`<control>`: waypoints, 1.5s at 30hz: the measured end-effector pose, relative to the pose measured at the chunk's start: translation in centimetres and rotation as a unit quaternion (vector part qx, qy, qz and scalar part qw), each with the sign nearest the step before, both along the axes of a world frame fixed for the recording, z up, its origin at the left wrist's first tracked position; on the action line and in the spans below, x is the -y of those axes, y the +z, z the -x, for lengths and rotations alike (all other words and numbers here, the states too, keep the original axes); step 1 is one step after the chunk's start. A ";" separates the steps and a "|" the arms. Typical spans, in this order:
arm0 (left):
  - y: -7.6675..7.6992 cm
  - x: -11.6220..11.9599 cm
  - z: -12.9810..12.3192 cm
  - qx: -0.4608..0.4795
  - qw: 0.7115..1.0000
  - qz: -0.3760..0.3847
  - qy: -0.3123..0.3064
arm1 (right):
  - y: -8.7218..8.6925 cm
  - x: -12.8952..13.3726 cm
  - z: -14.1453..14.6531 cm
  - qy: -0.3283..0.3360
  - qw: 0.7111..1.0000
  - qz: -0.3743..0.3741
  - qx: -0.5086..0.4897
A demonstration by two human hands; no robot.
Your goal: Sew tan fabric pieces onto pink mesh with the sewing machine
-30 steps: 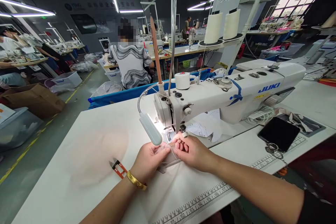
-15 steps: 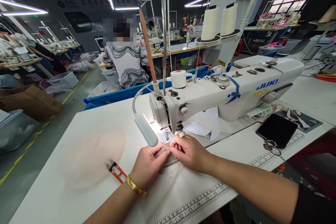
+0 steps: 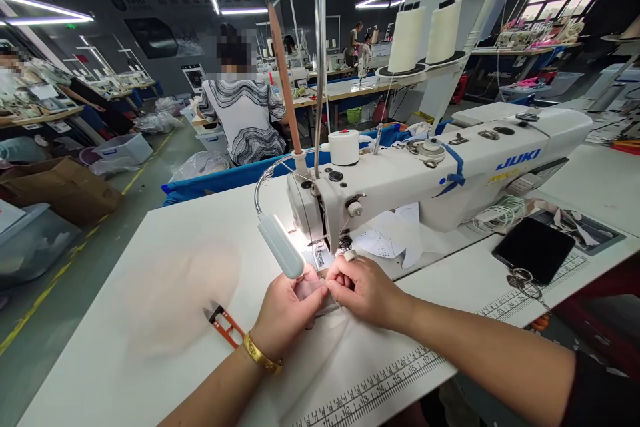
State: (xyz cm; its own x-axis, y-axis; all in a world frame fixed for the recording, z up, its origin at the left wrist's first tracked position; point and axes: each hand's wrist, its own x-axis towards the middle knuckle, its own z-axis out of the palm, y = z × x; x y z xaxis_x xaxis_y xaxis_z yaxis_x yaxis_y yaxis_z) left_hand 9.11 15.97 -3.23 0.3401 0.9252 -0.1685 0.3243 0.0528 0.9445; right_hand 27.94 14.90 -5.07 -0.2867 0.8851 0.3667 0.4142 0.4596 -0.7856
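The fingers point(image 3: 314, 304) of the left hand point(image 3: 280, 315) and the right hand point(image 3: 371, 292) pinch sheer pale fabric point(image 3: 305, 289) between them, just in front of the presser foot point(image 3: 319, 257) of the white sewing machine point(image 3: 400, 177). A slim lamp point(image 3: 281, 245) hangs near the left hand. Orange-handled snips point(image 3: 229, 328) lie on the counter point(image 3: 165, 227) just beside a gold bracelet point(image 3: 260, 353); a flat black device point(image 3: 534, 250) lies farther right.

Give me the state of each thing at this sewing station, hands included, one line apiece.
Left hand: pinching sheer fabric
Right hand: fingers curled, pinching at the fabric
Sheer fabric: held, bunched between the hands
Machine lamp: lit
Sewing machine: running or stopped, cannot tell
Thread snips: lying down, blades apart
Phone: flat, screen dark
Thread cones: upright
Cable: coiled
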 end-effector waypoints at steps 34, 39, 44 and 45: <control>0.2 1.6 0.9 0.010 1.000 0.018 0.023 | -3.6 0.5 -0.5 0.025 0.994 0.075 0.079; -0.4 1.4 1.0 0.039 0.999 -0.009 0.014 | -3.6 0.6 -0.6 0.020 0.992 0.093 0.086; -1.0 1.3 0.7 0.043 0.998 0.014 0.052 | -4.0 0.4 -0.5 0.034 0.993 0.082 0.073; -1.0 1.3 0.7 0.053 0.997 0.026 0.045 | -4.0 0.4 -0.5 0.036 0.994 0.079 0.071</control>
